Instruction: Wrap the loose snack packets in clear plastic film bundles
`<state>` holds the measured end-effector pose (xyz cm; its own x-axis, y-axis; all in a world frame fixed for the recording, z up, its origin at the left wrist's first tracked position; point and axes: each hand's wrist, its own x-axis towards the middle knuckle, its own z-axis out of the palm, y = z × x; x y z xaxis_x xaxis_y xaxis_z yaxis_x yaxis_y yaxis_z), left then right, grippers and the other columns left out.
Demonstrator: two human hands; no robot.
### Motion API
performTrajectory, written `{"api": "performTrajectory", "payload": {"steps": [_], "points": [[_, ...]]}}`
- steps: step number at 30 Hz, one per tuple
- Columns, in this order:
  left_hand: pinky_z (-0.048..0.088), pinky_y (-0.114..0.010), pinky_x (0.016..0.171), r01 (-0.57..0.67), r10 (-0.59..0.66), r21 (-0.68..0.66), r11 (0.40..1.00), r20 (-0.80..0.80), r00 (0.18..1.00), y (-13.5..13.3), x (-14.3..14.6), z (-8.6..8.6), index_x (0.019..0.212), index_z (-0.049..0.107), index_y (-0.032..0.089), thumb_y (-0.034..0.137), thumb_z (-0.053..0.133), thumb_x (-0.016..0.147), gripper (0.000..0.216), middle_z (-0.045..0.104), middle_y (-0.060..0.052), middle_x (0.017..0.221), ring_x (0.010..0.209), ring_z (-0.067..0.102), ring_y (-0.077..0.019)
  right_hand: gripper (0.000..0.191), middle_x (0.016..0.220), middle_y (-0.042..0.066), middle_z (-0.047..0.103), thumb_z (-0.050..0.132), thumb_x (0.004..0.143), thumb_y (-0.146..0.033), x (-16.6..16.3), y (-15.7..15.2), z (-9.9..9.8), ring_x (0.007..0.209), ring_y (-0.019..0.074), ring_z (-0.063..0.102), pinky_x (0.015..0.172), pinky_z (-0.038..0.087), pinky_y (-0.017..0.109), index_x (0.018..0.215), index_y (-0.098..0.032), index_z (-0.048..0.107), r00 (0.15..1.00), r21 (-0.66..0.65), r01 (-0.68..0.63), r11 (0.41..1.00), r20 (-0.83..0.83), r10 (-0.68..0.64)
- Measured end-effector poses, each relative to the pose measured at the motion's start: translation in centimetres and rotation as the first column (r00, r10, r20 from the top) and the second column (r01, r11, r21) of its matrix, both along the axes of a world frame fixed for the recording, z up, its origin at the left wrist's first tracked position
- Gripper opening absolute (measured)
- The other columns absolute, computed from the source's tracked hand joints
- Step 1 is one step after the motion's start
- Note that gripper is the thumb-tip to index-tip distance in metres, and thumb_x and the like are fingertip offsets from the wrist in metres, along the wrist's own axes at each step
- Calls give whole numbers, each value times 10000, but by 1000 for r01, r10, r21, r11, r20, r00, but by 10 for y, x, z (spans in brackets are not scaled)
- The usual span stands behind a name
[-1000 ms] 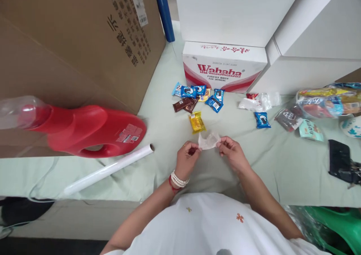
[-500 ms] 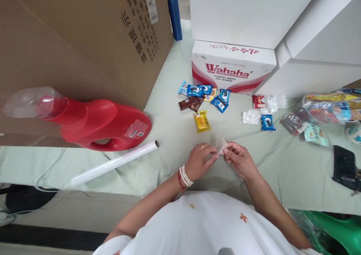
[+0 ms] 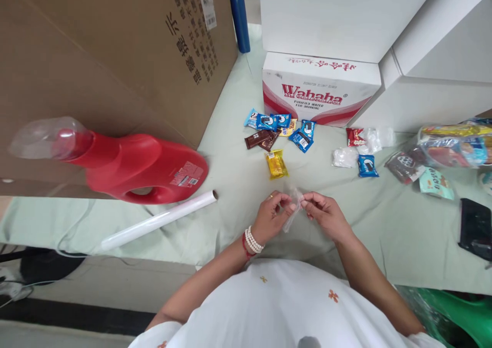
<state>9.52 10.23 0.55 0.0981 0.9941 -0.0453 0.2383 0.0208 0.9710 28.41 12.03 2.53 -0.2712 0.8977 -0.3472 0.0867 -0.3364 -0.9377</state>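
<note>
My left hand (image 3: 272,216) and my right hand (image 3: 323,213) meet over the pale green cloth (image 3: 230,184), both pinching a small clear plastic wrapper (image 3: 292,212) that hangs down between the fingertips. Just beyond them lies a yellow snack packet (image 3: 276,164). Farther back sits a cluster of blue and brown snack packets (image 3: 277,130). A blue packet (image 3: 367,165) and a crumpled clear wrapper (image 3: 344,157) lie to the right.
A red detergent jug (image 3: 126,166) lies on its side at left beside a white roll (image 3: 159,220). A large cardboard box (image 3: 100,56) rises behind. A Wahaha carton (image 3: 319,89), white boxes, a bag of snacks (image 3: 449,145) and a black object (image 3: 474,227) stand around.
The clear wrapper, stretched wide between my hands a second ago, is now gathered into a narrow strip pinched between both hands, which have come close together.
</note>
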Motion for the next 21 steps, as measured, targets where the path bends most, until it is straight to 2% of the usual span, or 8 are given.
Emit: {"api": "performTrajectory", "payload": {"steps": [2,4,9,12,14,16,18,21], "points": [[409,-267,672,-11,10,9,1000,33,999,2,5,2,865,689,198,460,662,902,266,601,-4,779,712,526,-139,371,652,-24,556,719,847,-555,-2,-2,3,571,111,399,541,327,254,947,-198,751,998,29,-42,999,37,40],[397,-263,654,-37,43,-53,998,122,992,4,6,1,809,662,194,478,650,909,301,566,12,732,670,489,-125,364,699,-10,596,704,858,-551,-2,-2,7,584,112,407,549,333,255,942,-199,748,998,58,-35,998,63,32],[384,-249,623,-113,190,-253,961,306,933,7,-8,-7,796,584,196,586,697,848,410,509,46,678,630,441,-107,331,735,-3,617,722,858,-527,17,2,10,599,115,430,567,364,256,924,-203,731,992,77,92,993,74,-98],[390,-245,629,-170,249,-258,951,316,916,7,-16,-5,790,561,199,604,688,851,429,502,48,673,637,445,-107,323,782,6,640,758,834,-519,27,3,11,592,114,442,554,370,259,920,-210,725,986,43,164,985,13,-165],[418,-248,670,-137,200,-214,967,310,929,6,-13,1,835,586,197,603,680,859,417,560,25,739,692,492,-118,319,804,12,650,773,827,-514,26,1,12,599,118,456,556,376,261,921,-212,728,986,23,166,986,-14,-166],[451,-261,728,-24,76,-171,985,303,950,5,-4,7,923,623,199,598,692,851,411,629,-10,849,783,557,-142,318,782,9,641,769,837,-516,19,-1,13,602,121,463,567,383,264,928,-213,734,995,12,102,995,-26,-101],[462,-271,750,63,-13,-156,986,302,953,5,6,10,932,638,199,593,703,841,409,650,-21,875,813,583,-155,322,729,-3,612,760,849,-522,11,-2,14,597,123,464,573,387,265,934,-212,737,999,5,24,1000,-41,-23],[443,-261,711,20,59,-207,978,369,928,9,9,9,821,618,189,587,748,800,419,607,15,765,720,540,-125,316,729,-8,605,771,845,-513,7,-1,16,597,120,465,568,387,259,941,-214,732,997,1,40,999,-69,-39]]}}
